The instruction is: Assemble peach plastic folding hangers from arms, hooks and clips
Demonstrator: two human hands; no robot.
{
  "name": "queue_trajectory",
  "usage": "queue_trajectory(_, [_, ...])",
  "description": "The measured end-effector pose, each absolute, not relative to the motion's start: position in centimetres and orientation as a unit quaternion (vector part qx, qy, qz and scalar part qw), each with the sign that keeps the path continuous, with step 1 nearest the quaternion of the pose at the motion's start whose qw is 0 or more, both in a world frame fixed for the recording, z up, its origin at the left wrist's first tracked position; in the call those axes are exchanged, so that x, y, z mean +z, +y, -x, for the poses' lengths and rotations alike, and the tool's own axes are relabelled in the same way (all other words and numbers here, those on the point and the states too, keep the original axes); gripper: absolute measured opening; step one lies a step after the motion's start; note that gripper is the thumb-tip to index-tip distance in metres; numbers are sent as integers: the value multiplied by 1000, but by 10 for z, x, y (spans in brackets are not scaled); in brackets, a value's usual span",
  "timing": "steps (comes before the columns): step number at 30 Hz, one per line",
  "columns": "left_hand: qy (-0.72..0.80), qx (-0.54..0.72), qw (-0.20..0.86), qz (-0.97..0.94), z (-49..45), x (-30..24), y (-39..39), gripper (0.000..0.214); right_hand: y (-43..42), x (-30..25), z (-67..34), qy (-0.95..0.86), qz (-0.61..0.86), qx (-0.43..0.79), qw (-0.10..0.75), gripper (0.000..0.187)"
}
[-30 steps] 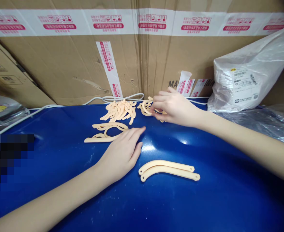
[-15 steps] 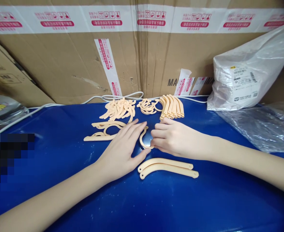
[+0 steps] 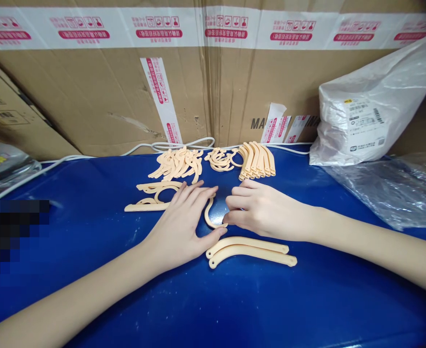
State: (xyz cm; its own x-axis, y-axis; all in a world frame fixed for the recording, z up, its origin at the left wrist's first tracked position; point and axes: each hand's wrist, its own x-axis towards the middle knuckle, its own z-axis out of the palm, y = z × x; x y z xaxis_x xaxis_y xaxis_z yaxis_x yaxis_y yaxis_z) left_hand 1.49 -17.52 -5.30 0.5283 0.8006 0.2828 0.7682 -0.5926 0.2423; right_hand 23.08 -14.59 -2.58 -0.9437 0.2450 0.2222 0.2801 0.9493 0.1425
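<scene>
A cream plastic hook (image 3: 207,215), shaped like a clothes hanger's hook, lies on the blue table between my hands. My left hand (image 3: 180,224) rests palm down at its left, fingers stretched out and thumb apart, the index fingertip and thumb close to the hook's two ends. My right hand (image 3: 258,210) is closed on the other side, one fingertip at the hook's lower end; what its fingers hold is hidden. Below the hands lie two curved hanger arms (image 3: 252,250), side by side. Partly under my left fingers is a group of hanger parts (image 3: 147,207) with a ring-like piece.
At the back are a heap of flat cream pieces (image 3: 178,163), a pile of small hooks (image 3: 220,159) and a row of curved arms (image 3: 258,159). Behind them run a white cable (image 3: 136,149) and cardboard boxes (image 3: 100,87). A white plastic bag (image 3: 365,111) stands right.
The hook has shifted slightly left, toward my left palm. My left hand has moved a little left with its fingers; my right hand stays nearly in place, one fingertip reaching slightly farther left.
</scene>
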Motion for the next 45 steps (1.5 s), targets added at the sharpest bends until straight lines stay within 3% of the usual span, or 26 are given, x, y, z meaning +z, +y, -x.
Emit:
queue_trajectory(10, [443, 191, 57, -874, -13, -51, -177, 60, -148, -19, -231, -981, 152, -78, 89, 24])
queue_trajectory(19, [484, 199, 85, -848, -16, -47, -175, 62, -151, -25, -282, -955, 285, -41, 68, 27])
queue_trajectory(26, [502, 244, 6, -830, -8, -24, -162, 45, -153, -35, -299, -945, 314, 4, 85, 28])
queue_trajectory(30, [557, 206, -50, -803, 6, -2, -139, 32, -156, -34, -299, -945, 314, 4, 90, 27])
queue_trajectory(34, [620, 161, -35, -767, 12, 9, -115, 26, -156, -34, -299, -944, 316, 6, 92, 27])
queue_trajectory(41, [659, -37, -34, -751, -17, 4, -106, 49, -155, -35, -298, -941, 323, 23, 96, 25])
queue_trajectory(45, [661, -88, -34, -744, -27, 2, -100, 55, -155, -36, -299, -940, 328, 24, 92, 26])
